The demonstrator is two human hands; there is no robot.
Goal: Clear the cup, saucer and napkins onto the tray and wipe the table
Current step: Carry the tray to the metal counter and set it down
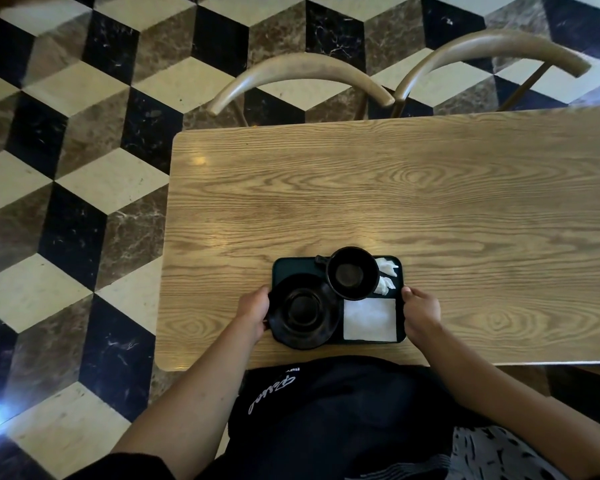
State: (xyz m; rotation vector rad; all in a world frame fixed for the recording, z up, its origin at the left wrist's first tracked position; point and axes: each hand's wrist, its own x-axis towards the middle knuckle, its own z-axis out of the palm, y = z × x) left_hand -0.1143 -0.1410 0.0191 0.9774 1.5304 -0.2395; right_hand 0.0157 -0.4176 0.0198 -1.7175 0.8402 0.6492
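Note:
A dark tray (293,266) rests near the front edge of the wooden table (430,188). On it lie a black saucer (303,311) at the left, a black cup (352,273) upright behind it, crumpled white napkins (387,275) at the back right and a flat white napkin (369,319) at the front right. My left hand (253,311) grips the tray's left edge beside the saucer. My right hand (421,311) holds the tray's right edge.
Two curved wooden chair backs (302,69) (492,46) stand at the table's far side. A patterned marble floor (70,168) lies to the left. My dark apron (326,410) presses against the table's front edge.

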